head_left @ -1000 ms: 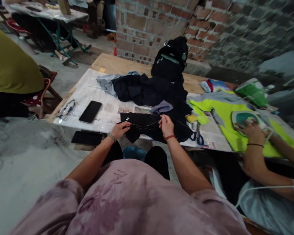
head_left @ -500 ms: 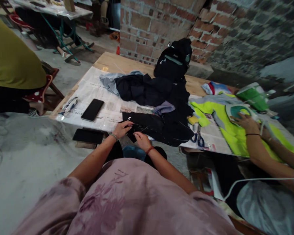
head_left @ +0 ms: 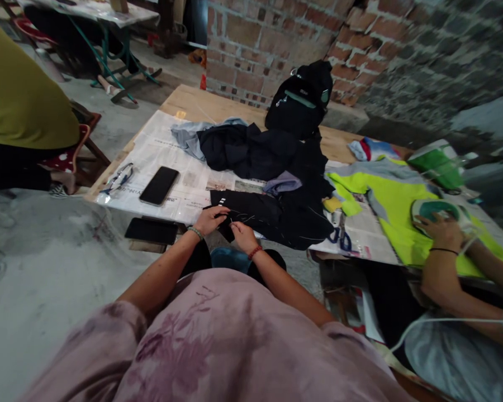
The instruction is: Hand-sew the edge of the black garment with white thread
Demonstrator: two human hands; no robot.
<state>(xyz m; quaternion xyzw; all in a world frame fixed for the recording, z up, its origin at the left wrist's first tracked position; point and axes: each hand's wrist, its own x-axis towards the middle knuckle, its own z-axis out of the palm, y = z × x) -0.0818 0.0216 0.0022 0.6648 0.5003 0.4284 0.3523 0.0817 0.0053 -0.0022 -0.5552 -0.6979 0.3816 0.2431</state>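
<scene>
Left hand pinches the black cloth by its left end. Near this cloth, right hand has fingertips closed on a needle, perhaps

The wooden table carries newspaper sheets and a black backpack.

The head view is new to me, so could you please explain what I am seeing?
There is no machine: one camera, worn on a person's head, looks forward and down at their two bare hands. The left hand holds the edge of a black cloth; the right hand seems to pinch something thin and pale, too small to identify. On the table lie a phone, scissors and dark clothes. At right, another person's hand holds an iron.
</scene>
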